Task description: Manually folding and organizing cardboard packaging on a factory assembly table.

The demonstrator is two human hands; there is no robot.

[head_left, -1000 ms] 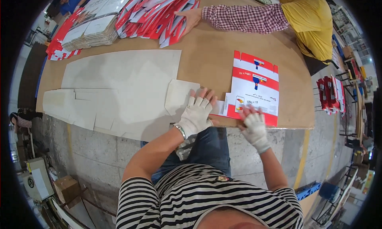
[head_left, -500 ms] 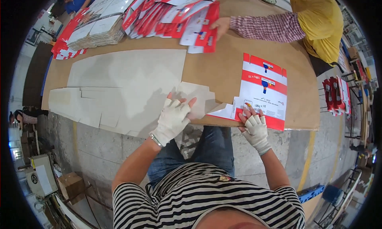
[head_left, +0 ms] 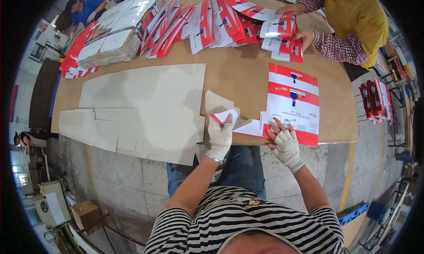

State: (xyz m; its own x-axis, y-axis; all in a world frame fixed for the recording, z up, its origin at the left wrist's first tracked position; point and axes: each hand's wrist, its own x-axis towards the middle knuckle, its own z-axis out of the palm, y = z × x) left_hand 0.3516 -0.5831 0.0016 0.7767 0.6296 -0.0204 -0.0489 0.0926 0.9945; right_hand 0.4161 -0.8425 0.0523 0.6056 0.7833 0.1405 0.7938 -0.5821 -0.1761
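A flat red-and-white printed carton blank (head_left: 293,105) lies at the table's front edge, right of centre. Its left part is lifted and creased, with a plain grey underside piece (head_left: 216,101) showing behind. My left hand (head_left: 219,138), in a fingerless white glove, is closed on this raised flap, thumb over the printed face; the other fingers are partly hidden. Gloved the same way, my right hand (head_left: 286,148) rests with spread fingers on the blank's lower red border. Left of my left hand, a large plain grey carton sheet (head_left: 145,104) lies flat, overhanging the front edge.
Brown cardboard (head_left: 247,84) covers the table. Across it, a person in yellow (head_left: 362,26) handles a fanned row of folded red-and-white cartons (head_left: 212,26). A tall carton stack (head_left: 110,42) stands at the far left, near a person in blue (head_left: 88,9).
My left hand has moved right from the grey sheet onto the printed blank's left flap, now raised. My right hand stays put. The co-worker's hands and the folded cartons have shifted right.
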